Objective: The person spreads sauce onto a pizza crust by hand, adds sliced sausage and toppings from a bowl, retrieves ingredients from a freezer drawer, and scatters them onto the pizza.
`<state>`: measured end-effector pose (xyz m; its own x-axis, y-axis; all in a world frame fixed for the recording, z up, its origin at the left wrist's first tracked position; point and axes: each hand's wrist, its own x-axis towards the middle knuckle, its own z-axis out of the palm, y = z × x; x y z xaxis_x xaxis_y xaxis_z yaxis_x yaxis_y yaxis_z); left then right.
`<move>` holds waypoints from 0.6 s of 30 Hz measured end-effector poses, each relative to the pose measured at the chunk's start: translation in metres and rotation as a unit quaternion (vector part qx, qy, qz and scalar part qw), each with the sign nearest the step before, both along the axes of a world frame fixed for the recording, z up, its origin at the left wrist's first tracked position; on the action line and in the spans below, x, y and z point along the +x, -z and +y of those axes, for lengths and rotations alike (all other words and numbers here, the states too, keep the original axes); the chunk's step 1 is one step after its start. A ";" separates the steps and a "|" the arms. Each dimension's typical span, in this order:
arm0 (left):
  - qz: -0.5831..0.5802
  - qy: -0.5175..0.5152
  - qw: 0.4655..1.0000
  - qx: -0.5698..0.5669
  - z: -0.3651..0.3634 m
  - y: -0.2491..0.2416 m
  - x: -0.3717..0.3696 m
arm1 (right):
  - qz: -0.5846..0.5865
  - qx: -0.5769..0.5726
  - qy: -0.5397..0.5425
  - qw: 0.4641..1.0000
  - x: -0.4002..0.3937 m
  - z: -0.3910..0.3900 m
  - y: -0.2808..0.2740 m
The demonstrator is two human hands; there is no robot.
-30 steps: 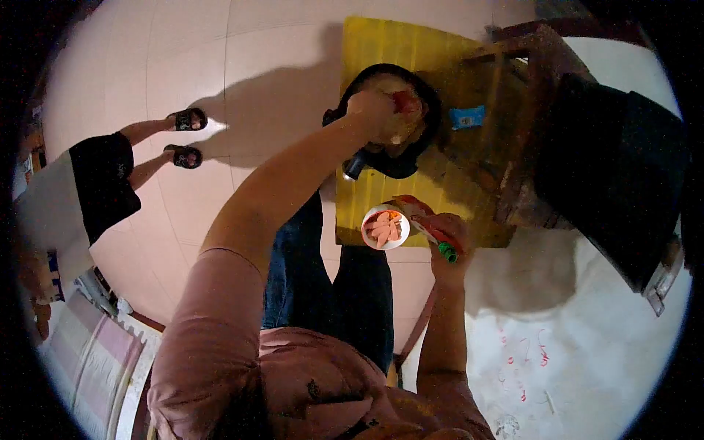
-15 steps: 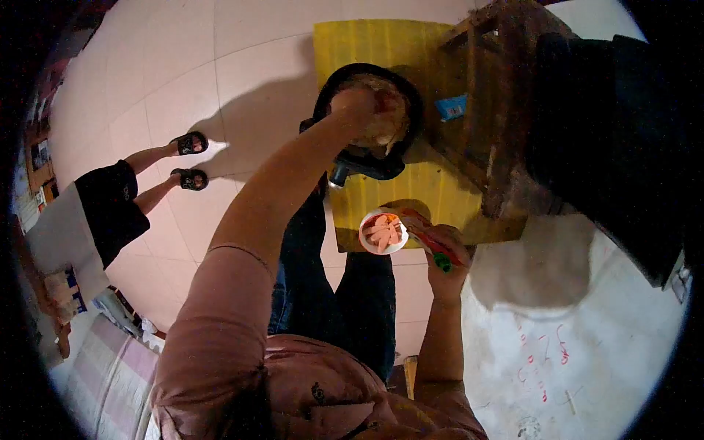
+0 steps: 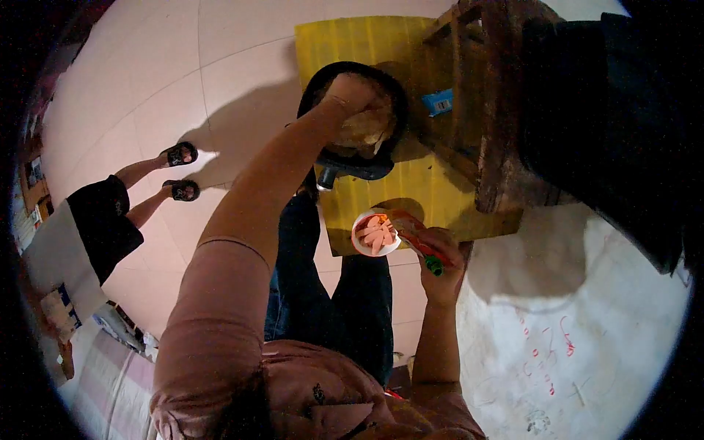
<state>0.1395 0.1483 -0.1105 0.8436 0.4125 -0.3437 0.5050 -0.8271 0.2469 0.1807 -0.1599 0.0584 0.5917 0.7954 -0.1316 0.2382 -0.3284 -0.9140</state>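
Note:
My left hand (image 3: pixel 353 94) reaches over the rim of a black, deep-rimmed pan (image 3: pixel 402 110), its fingers curled down towards pale, browned food (image 3: pixel 364 132). What those fingers pinch, if anything, I cannot tell. My right hand (image 3: pixel 442 253) is closed round a red squeeze pouch (image 3: pixel 416 242) with a green cap (image 3: pixel 434 265). At the pouch's far end is a small white bowl (image 3: pixel 378 252), overlapping the table's near edge. Pink sausage slices (image 3: pixel 377 233) fill it, with a bit of orange at the top.
The pan stands on a yellow table (image 3: pixel 352 209). A blue packet (image 3: pixel 438 103) lies right of the pan, beside a dark wooden frame (image 3: pixel 488 103). On the left, another person's sandalled feet (image 3: pixel 181 154) rest on the tiled floor. At the right is a scribbled white surface (image 3: pixel 543 352).
The whole view has shifted slightly. My left hand has moved a little within the pan, and a red patch seen there earlier no longer shows. My right hand keeps its grip.

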 end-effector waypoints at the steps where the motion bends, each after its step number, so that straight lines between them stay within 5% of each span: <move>1: 0.017 0.002 1.000 0.006 0.002 0.004 0.000 | -0.013 0.001 0.002 1.000 -0.001 0.000 0.000; 5: 0.038 0.006 0.999 -0.011 0.005 0.010 -0.004 | -0.007 -0.012 0.018 1.000 -0.005 -0.004 0.000; 8: 0.095 0.023 0.995 0.009 0.001 -0.041 -0.005 | 0.037 -0.022 0.019 0.999 -0.006 -0.013 0.006; 11: -0.040 0.015 0.993 0.111 0.002 -0.026 -0.019 | -0.024 -0.011 -0.002 1.000 -0.009 -0.009 0.004; 18: -0.078 -0.006 0.991 0.105 0.002 -0.068 -0.032 | 0.006 0.003 0.014 1.000 -0.013 -0.011 0.015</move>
